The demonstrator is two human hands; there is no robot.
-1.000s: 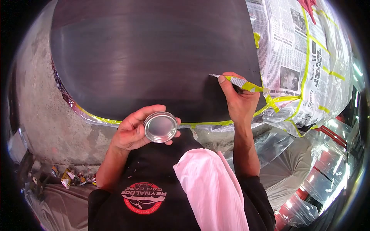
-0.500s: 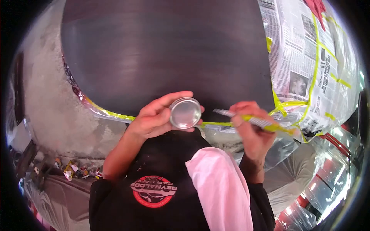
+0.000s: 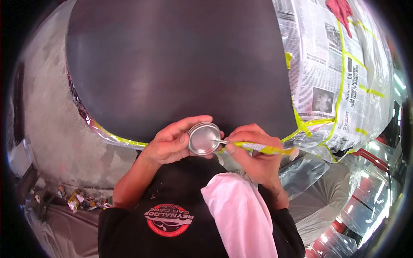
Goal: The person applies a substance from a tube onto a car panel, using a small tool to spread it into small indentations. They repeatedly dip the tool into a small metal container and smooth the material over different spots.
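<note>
My left hand (image 3: 174, 139) is wrapped round a small, round clear container (image 3: 204, 138) and holds it near the front edge of the dark panel (image 3: 180, 60). My right hand (image 3: 254, 152) pinches a slim tool with a yellow-green handle (image 3: 262, 148). The thin metallic tip of the tool points left and lies over the container, at its right half. Whether the tip touches the inside cannot be told. What the container holds is hard to make out; it looks clear or pale.
Newspaper (image 3: 318, 69) with yellow tape covers the surface right of the panel, with a red cloth (image 3: 341, 10) on it. A pink cloth (image 3: 236, 210) hangs over the black shirt. Plastic sheeting (image 3: 331, 180) lies lower right; small items (image 3: 81, 201) lie lower left.
My right hand has moved left and brought the tool's tip over the container. Both hands sit slightly lower in view, and the panel and newspaper have shifted left.
</note>
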